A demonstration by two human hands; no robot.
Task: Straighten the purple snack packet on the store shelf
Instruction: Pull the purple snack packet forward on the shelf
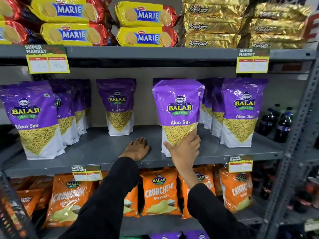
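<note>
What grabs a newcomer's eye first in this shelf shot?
Probably the purple Aloo Sev packet at centre of the middle shelf, with the right hand gripping its lower front. Next, the left hand resting flat on bare shelf beside it. Then the yellow Marie biscuit packs stacked on the shelf above.

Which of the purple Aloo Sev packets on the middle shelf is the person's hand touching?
The front packet right of centre: the right hand grips its lower part. The other purple packets stand untouched, and the left hand rests flat on the shelf beside it.
</note>
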